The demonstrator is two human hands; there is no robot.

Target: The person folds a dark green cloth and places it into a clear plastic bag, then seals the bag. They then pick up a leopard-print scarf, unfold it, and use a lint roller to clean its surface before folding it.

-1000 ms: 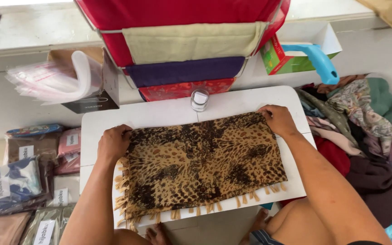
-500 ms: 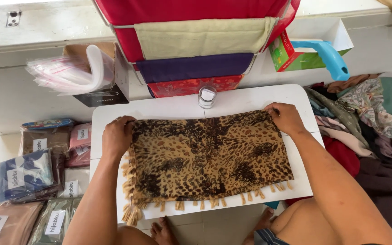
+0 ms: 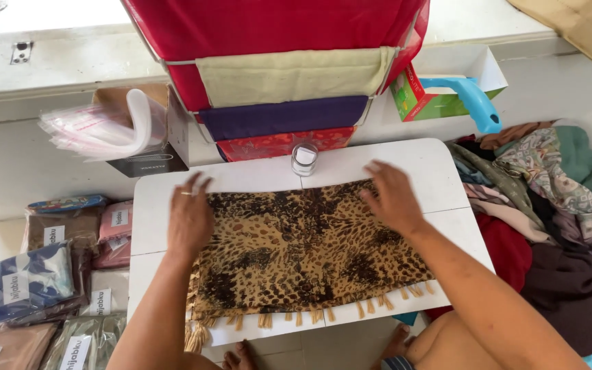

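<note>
I see the leopard-print scarf (image 3: 306,257) lying flat on the small white table (image 3: 440,168), folded into a broad rectangle, with both hands resting on top of it. It stretches between the two hands and runs back under the forearms toward the body, its tan tassel fringe hanging over the near table edge.

My left hand (image 3: 190,219) lies palm-down on the scarf's left end — fingers spread and extended, tips reaching just past the far edge of the cloth onto bare table. A ring shows on one finger. It grips nothing; it only presses flat.

My right hand (image 3: 393,197) sits palm-down on the far right part of the scarf, fingers loosely apart and a little blurred, fingertips at the cloth's far edge. It too holds nothing and lies flat on the fabric.

Between the two hands and just beyond the fingertips stands a small clear jar (image 3: 304,159) — close to the scarf's far edge, though I cannot tell if it touches. Beyond that hangs a red fabric organiser (image 3: 275,27). Out past the right hand is a heap of mixed clothes (image 3: 549,199); out past the left hand lie packaged scarves (image 3: 49,274) in clear bags.
</note>
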